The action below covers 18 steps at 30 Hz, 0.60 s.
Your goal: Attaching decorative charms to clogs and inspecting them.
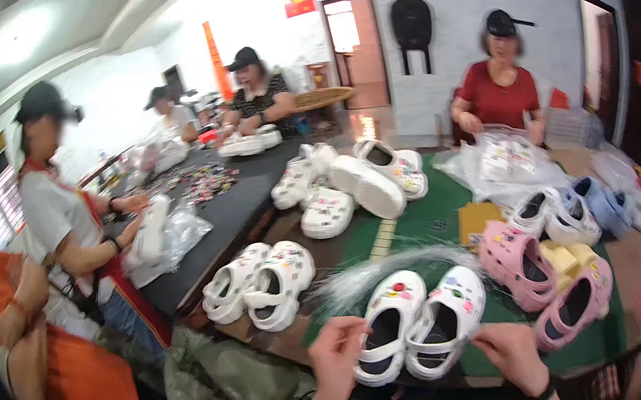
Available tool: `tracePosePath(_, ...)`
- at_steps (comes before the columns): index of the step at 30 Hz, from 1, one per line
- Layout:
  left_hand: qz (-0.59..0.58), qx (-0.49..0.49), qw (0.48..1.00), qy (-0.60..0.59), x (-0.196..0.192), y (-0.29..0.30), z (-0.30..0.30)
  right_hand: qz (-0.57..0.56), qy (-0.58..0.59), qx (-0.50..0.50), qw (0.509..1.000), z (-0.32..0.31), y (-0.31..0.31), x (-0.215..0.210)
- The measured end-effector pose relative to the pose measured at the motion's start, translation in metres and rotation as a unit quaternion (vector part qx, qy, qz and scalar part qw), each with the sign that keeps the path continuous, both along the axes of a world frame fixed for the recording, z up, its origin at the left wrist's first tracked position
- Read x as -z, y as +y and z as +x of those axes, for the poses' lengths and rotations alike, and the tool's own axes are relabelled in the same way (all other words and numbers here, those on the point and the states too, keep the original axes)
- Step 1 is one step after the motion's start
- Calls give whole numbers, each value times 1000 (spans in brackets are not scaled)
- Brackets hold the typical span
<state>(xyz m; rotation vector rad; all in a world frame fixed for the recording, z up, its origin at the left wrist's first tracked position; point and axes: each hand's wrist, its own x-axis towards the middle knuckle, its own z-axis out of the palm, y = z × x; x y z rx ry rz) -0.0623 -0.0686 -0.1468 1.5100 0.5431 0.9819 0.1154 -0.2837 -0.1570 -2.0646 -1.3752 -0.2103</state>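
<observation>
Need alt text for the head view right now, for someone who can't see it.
Left hand and right hand touch a pair of white clogs with colourful charms on a green table. Pink clogs lie right; more white clogs left.

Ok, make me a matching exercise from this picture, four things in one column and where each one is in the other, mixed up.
Things:
1. white clog pair
2. pink clogs
3. pale blue clogs
4. clear plastic bag

Places:
A. far right of the green mat, behind the pink ones
B. in the hands of the person in the red top
C. right of the white pair, with yellow clogs between them
D. between the left hand and the right hand

Pairs: 1-D, 2-C, 3-A, 4-B
</observation>
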Motion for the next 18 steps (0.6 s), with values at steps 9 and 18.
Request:
tracePosePath(9,118,131,983,42,7,-39,21,96,137,-69,984,-27,-12,-49)
tracePosePath(18,204,126,970,46,32,-54,21,259,467,-137,834,-50,30,-9)
